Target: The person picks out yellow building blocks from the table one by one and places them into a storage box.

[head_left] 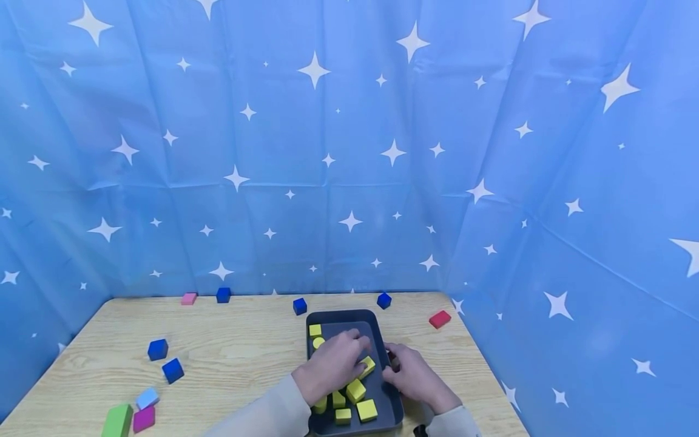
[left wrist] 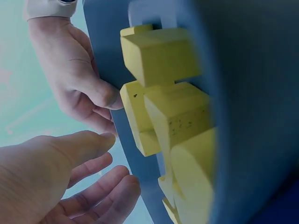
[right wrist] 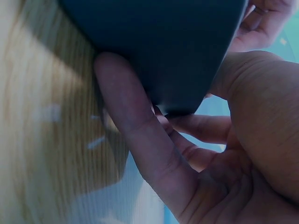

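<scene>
A dark grey rectangular tray (head_left: 389, 397) with rounded corners sits near the table's front edge. Several yellow blocks (head_left: 367, 410) lie in it, mostly toward its near end, while a yellow cube (head_left: 315, 330) is at the far left corner. My left hand (head_left: 335, 361) is over the tray; in the left wrist view its fingers are loosely bent with nothing between them. At the tray's right side, my right hand (head_left: 417, 376) grips the rim, thumb on top and fingers against the outer wall. The right wrist view shows a finger (right wrist: 135, 107) along the tray's underside.
Blue cubes (head_left: 300, 306) are spread along the back and left of the wooden table (head_left: 246, 352). A red block (head_left: 439, 319) lies at the back right, a pink one (head_left: 189, 298) at the back left. Green (head_left: 117, 420), light blue (head_left: 147, 398) and magenta (head_left: 144, 418) blocks lie front left.
</scene>
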A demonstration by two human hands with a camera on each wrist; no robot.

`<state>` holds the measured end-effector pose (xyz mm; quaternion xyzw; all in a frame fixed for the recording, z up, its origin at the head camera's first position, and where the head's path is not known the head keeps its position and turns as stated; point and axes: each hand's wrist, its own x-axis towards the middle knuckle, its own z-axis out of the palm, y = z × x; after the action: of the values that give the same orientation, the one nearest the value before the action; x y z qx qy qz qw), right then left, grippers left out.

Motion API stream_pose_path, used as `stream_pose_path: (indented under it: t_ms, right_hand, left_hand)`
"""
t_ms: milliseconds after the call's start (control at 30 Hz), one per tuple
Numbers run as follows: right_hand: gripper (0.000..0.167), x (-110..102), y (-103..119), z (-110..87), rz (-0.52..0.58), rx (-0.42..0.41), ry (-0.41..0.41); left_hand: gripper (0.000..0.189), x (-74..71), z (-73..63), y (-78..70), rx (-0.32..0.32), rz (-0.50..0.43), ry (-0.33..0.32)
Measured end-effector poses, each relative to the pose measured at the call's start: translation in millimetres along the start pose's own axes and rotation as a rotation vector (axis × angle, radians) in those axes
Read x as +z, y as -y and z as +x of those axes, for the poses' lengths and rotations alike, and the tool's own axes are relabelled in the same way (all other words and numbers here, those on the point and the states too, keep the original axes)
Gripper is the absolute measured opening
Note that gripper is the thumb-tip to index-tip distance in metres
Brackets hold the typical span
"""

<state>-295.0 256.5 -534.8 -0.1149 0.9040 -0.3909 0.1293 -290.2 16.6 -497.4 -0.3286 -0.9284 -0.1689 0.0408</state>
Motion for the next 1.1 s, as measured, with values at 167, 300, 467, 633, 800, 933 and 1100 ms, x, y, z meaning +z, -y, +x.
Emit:
stream_pose_path:
  t_ms: [167, 300, 467, 633, 800, 933, 1100]
  right_hand:
    - [0.063, 0.5, -1.2, 1.0, -0.006, -0.007, 0.004]
    - [0.063, 1.1, -0.7, 1.5, -0.014, -0.010, 0.001]
    - [0.064, 1.1, 1.4, 1.0, -0.020, 0.009, -0.006]
    - [0.064, 2.1, 3.7, 0.5, -0.023, 0.033, -0.014]
    - [0.064, 3.9, 3.9, -1.1, -0.030, 0.049, -0.018]
    - [0.064, 4.6, 4.1, -0.8, -0.028, 0.048, -0.023]
    - [0.064, 4.5, 5.1, 0.8, -0.037, 0.046, -0.031]
  left_hand:
    - [0.025, -4.6, -6.0, 5.9, -0.008, -0.010, -0.018]
    - [0.024, -9.8, -13.0, 12.5, -0.010, -0.008, -0.070]
    - [0.023, -14.9, -25.6, 24.6, -0.018, -0.050, -0.132]
    - [0.022, -14.4, -40.9, 42.5, -0.054, -0.080, -0.218]
    - [0.020, -14.9, -57.5, 57.7, -0.162, -0.087, -0.299]
    - [0.023, -18.0, -69.6, 67.5, -0.262, -0.099, -0.312]
    - [0.027, -19.4, -81.8, 76.8, -0.328, -0.112, -0.310]
